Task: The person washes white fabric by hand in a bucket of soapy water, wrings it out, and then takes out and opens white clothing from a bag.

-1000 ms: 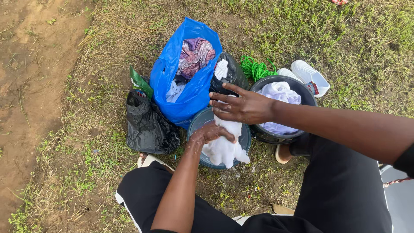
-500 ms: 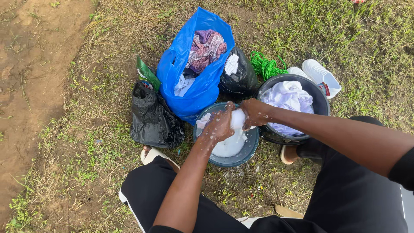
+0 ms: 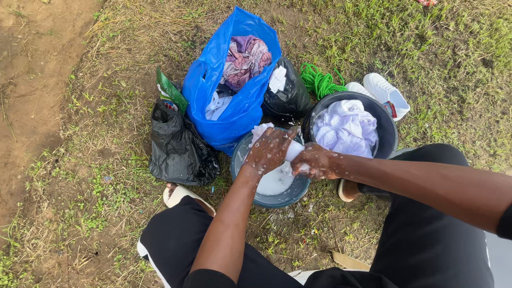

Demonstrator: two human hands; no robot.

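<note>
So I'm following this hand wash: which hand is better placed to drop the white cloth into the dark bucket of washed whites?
Probably the right hand: it grips the white cloth right beside the dark bucket, while the left hand is farther away, over the soapy basin.

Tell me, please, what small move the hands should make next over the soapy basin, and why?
Probably rub the white cloth between both hands: the left hand and right hand grip it, sudsy, above the soapy water in the basin.
</note>
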